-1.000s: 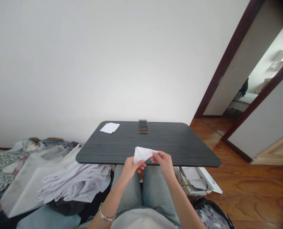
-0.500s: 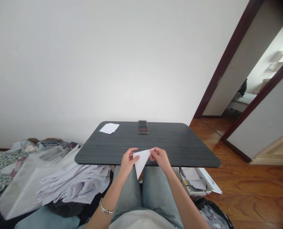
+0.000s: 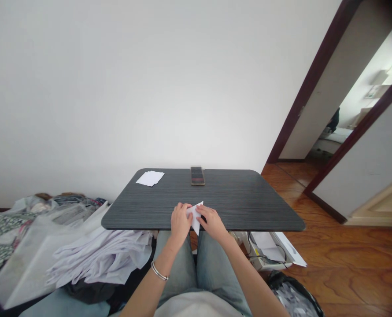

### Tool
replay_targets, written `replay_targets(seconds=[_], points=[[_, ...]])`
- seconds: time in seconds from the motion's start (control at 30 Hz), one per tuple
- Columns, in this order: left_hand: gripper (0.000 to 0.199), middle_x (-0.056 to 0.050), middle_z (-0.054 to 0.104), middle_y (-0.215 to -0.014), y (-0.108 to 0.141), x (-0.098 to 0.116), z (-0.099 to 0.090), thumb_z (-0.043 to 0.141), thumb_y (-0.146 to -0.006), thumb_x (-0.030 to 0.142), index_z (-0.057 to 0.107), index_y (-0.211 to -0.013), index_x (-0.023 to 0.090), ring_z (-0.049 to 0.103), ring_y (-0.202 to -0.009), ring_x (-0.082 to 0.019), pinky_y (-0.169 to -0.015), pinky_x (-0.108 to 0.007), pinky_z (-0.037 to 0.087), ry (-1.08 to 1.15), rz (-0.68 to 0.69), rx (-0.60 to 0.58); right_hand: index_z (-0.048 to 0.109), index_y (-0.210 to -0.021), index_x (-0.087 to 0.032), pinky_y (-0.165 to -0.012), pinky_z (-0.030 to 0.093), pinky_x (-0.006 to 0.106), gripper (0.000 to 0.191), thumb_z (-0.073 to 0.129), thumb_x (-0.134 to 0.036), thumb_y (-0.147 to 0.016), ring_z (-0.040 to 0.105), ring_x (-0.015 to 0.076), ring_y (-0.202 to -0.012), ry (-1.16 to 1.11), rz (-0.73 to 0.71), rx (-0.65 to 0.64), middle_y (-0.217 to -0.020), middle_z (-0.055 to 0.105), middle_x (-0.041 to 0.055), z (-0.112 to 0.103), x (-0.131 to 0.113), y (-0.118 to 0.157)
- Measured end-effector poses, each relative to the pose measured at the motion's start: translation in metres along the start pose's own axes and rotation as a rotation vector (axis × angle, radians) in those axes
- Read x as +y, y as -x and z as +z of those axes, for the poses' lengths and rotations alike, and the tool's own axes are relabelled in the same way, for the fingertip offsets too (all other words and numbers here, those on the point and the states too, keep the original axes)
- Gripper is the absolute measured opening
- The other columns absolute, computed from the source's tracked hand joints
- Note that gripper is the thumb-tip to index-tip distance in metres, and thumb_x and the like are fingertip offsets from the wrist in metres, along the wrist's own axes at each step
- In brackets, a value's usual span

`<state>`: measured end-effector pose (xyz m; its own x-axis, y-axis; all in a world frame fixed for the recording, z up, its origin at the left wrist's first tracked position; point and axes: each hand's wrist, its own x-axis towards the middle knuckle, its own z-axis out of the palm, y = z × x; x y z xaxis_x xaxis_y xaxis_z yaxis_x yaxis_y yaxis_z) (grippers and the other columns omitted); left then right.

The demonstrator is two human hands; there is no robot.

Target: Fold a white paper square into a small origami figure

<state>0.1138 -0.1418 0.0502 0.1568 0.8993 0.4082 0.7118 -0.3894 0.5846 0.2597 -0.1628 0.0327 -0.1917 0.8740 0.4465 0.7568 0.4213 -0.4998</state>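
A small folded piece of white paper (image 3: 195,216) is held between both hands at the front edge of the dark table (image 3: 242,198). One pointed corner sticks up and away from me, and another hangs down past the table's edge. My left hand (image 3: 181,220) grips its left side, the thumb lying on top of the paper. From the right, my right hand (image 3: 212,222) closes on the other side, its fingers bent over the paper. The fingers partly cover the folds.
White paper sheets (image 3: 150,178) lie at the table's back left, and a phone (image 3: 197,175) at the back middle. Crumpled white cloth (image 3: 106,255) is heaped to the left below the table. On the right stand a box with cables (image 3: 268,251) and a black bag (image 3: 295,295).
Both hands have drawn closer together around the paper. The paper has turned and shows less of its surface, with its upper corner now pointing up between the hands.
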Motion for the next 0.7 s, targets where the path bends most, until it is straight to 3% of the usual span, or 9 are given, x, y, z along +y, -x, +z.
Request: replay_targets(seconds=[0.1, 0.23, 0.37, 0.53, 0.7], points=[[0.021, -0.007, 0.057, -0.104, 0.004, 0.004, -0.002, 0.051, -0.075, 0.012, 0.061, -0.092, 0.019, 0.049, -0.099, -0.023, -0.082, -0.036, 0.038, -0.074, 0.11, -0.024, 0.06, -0.111, -0.019, -0.094, 0.037, 0.041, 0.031, 0.049, -0.016, -0.082, 0.051, 0.0237, -0.112, 0.047, 0.003, -0.016, -0.119, 0.058, 0.0116, -0.002, 0.006, -0.002], [0.019, -0.007, 0.063, -0.099, 0.016, 0.004, -0.008, 0.045, -0.083, 0.021, 0.062, -0.092, 0.019, 0.052, -0.098, -0.022, -0.083, -0.036, 0.037, -0.083, 0.263, -0.142, 0.061, -0.109, -0.018, -0.092, 0.038, 0.039, 0.03, 0.045, -0.014, -0.083, 0.052, 0.0226, -0.111, 0.077, 0.003, -0.014, -0.118, 0.059, 0.0111, -0.001, 0.009, -0.004], [0.029, -0.009, 0.06, -0.112, 0.027, 0.0, -0.015, 0.052, -0.08, 0.033, 0.059, -0.105, 0.019, 0.05, -0.105, -0.025, -0.09, -0.039, 0.033, -0.135, 0.305, -0.169, 0.06, -0.108, -0.019, -0.088, 0.04, 0.038, 0.033, 0.04, -0.01, -0.083, 0.053, 0.0222, -0.108, 0.11, 0.038, 0.008, -0.116, 0.06, 0.0097, 0.003, 0.006, -0.004], [0.028, -0.007, 0.059, -0.117, 0.022, -0.007, -0.025, 0.047, -0.082, 0.021, 0.058, -0.109, 0.022, 0.047, -0.11, -0.024, -0.092, -0.039, 0.032, -0.199, 0.327, -0.197, 0.061, -0.104, -0.018, -0.088, 0.039, 0.036, 0.032, 0.038, -0.008, -0.083, 0.054, 0.0213, -0.106, 0.104, 0.056, 0.046, -0.113, 0.061, 0.0092, 0.0, 0.006, -0.002], [0.028, -0.007, 0.064, -0.108, 0.01, -0.021, -0.027, 0.042, -0.084, 0.011, 0.061, -0.102, 0.02, 0.051, -0.104, -0.022, -0.089, -0.038, 0.035, -0.288, 0.325, -0.164, 0.063, -0.1, -0.019, -0.088, 0.038, 0.035, 0.031, 0.038, -0.009, -0.084, 0.056, 0.02, -0.101, 0.085, 0.052, 0.055, -0.107, 0.064, 0.0068, -0.006, 0.011, 0.0]])
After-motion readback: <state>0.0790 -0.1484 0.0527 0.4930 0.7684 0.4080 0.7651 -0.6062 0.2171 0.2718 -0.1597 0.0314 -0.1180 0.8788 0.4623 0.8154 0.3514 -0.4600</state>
